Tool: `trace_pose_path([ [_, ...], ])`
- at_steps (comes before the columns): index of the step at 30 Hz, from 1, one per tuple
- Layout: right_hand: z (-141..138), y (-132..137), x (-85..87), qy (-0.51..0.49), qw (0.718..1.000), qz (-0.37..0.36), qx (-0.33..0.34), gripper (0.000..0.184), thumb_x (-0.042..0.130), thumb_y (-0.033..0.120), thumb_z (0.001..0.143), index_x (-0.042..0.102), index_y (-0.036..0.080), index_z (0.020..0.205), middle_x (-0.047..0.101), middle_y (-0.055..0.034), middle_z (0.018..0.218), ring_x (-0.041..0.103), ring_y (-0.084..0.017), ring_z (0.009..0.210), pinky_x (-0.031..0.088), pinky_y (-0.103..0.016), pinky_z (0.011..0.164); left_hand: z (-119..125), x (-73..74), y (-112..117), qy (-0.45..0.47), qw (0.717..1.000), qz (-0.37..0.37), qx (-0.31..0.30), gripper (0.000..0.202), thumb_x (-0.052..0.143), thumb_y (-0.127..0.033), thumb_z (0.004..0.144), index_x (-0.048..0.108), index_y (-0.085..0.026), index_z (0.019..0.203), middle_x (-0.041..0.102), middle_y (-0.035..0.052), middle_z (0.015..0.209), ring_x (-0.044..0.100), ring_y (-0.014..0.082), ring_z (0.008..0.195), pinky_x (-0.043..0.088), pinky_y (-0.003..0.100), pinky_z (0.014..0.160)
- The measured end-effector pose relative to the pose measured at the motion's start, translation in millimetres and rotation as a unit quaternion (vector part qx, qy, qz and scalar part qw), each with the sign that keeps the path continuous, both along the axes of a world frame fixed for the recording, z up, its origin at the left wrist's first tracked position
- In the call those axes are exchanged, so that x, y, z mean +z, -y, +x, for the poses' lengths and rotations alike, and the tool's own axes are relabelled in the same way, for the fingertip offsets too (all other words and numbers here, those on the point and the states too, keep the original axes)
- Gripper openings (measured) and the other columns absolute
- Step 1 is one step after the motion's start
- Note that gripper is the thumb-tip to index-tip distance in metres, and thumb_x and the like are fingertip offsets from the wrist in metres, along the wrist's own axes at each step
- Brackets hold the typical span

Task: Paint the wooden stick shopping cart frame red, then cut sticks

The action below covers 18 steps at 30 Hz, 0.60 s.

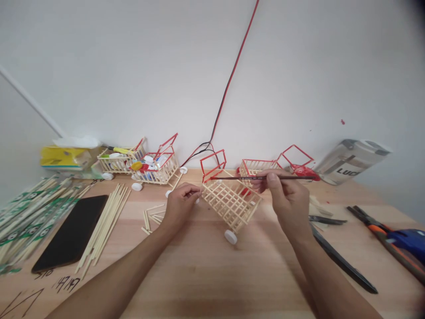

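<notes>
Nearest is the wooden counter (199, 279), with handwritten marks (66, 283) on its left part. On the right lies a long black tool (345, 261), and farther to the right a tool with a blue grip (408, 241). On the left are a black phone (71, 232), a bundle of bare sticks (104, 226) just beside it, and many sticks in green-printed wrappers (29, 217). Some short stick pieces (154, 217) lie near the left forearm.

In the middle is the stick cart (229, 199), tilted, with one white wheel (230, 237) at its lower corner. The left hand (181, 204) holds this cart at its left end, with the fingers pinched together. The right hand (290, 199) holds a thin dark brush (239, 178) between thumb and fingers; the brush tip is at the base of the cart's red handle (214, 155).

Behind, on the right, stands another cart with red rails (260, 160), near a grey-and-white container (352, 164). At the left back are two carts filled with coloured small things (156, 175), and a yellow packet (63, 157). Farthest is the pale wall (149, 66), with a red-and-black cable (228, 84) in front of it.
</notes>
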State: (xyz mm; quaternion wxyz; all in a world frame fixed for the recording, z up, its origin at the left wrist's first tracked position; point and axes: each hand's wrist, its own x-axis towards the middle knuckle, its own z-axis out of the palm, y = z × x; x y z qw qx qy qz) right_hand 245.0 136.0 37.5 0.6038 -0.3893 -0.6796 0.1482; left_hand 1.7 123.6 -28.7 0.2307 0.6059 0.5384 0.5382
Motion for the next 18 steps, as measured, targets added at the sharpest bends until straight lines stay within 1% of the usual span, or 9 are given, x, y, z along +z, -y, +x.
trace_pose_path([
  [5,1.8,-0.8,-1.9,-0.003,1.0,0.004,-0.011,0.028,0.054,0.038,0.094,0.071,0.017,0.088,0.071,-0.0058,0.083,0.068,-0.016,0.071,0.055,-0.027,0.063,-0.3,-1.4,-1.0,-0.001,1.0,-0.002,0.003,0.009,0.063,-0.021,0.077,0.071,-0.019,0.077,0.069,0.0024,0.081,0.062,0.0162,0.077,0.045,0.028,0.071],
  [8,1.2,-1.0,-3.5,-0.022,0.999,-0.011,0.026,0.027,0.054,0.037,0.094,0.071,0.017,0.091,0.072,-0.0057,0.084,0.068,-0.016,0.071,0.055,-0.028,0.064,-0.4,-1.8,-1.4,-0.001,1.0,0.0,0.003,0.009,0.063,-0.021,0.077,0.071,-0.019,0.076,0.069,0.0024,0.081,0.061,0.016,0.077,0.045,0.027,0.071],
  [11,-1.3,-0.3,-4.5,-0.018,0.998,-0.029,0.057,0.027,0.052,0.036,0.095,0.071,0.017,0.091,0.072,-0.0052,0.081,0.068,-0.016,0.069,0.056,-0.027,0.063,-0.1,-1.1,-1.3,-0.001,1.0,0.0,0.003,0.009,0.063,-0.021,0.077,0.071,-0.018,0.076,0.069,0.0026,0.081,0.061,0.016,0.076,0.045,0.027,0.071],
  [16,-3.3,1.1,-2.7,-0.005,1.0,-0.009,0.02,0.027,0.052,0.034,0.095,0.071,0.017,0.088,0.073,-0.0047,0.079,0.069,-0.015,0.068,0.056,-0.025,0.062,0.2,-0.3,-1.1,-0.003,1.0,-0.005,0.004,0.009,0.063,-0.021,0.077,0.071,-0.018,0.076,0.069,0.0029,0.081,0.061,0.0161,0.077,0.044,0.028,0.071],
  [18,-3.6,1.4,-1.9,-0.002,1.0,-0.007,0.02,0.027,0.051,0.034,0.095,0.071,0.017,0.087,0.073,-0.005,0.079,0.069,-0.015,0.068,0.055,-0.025,0.062,0.3,-0.4,-1.1,-0.002,1.0,-0.008,0.004,0.009,0.063,-0.021,0.077,0.071,-0.018,0.076,0.069,0.0028,0.081,0.061,0.016,0.076,0.044,0.028,0.071],
])
